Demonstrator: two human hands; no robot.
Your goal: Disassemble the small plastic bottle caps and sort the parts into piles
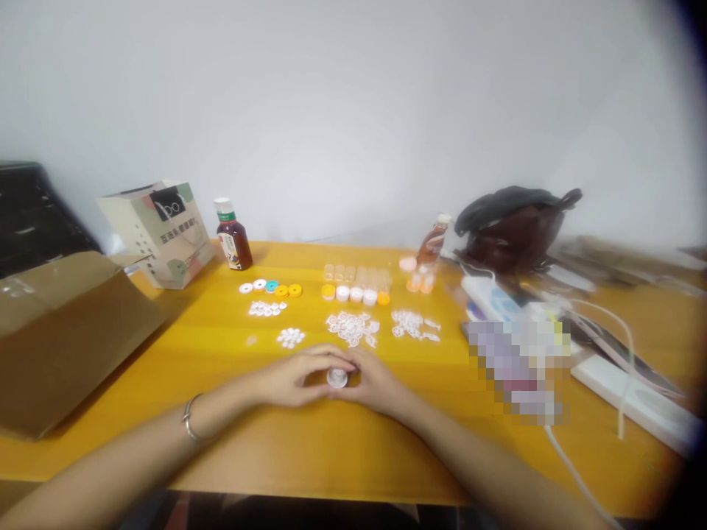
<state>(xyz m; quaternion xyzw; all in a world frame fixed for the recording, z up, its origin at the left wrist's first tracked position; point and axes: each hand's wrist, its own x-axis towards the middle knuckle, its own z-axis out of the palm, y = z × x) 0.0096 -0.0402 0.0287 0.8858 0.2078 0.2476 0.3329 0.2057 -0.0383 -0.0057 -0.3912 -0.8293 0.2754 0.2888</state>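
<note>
In front of me, a small round whitish piece [337, 377], clear or white, is held between the fingertips of both hands; its exact kind is too blurred to tell. My left hand [295, 377] closes on it from the left, and my right hand [378, 383] from the right. Just beyond my fingers lie a cluster of small white round pieces [290, 338] and a heap of white openwork plastic pieces [352, 328]. Farther back stand a row of white and orange caps [356, 295] and several clear little cups [350, 274].
Yellow and white rings [281, 291] lie back left, near a dark drink bottle [234, 239] and a paper bag [169, 232]. A cardboard box [71, 338] stands left. On the right are another bottle [432, 243], a dark bag [519, 228], cables and a power strip [635, 397].
</note>
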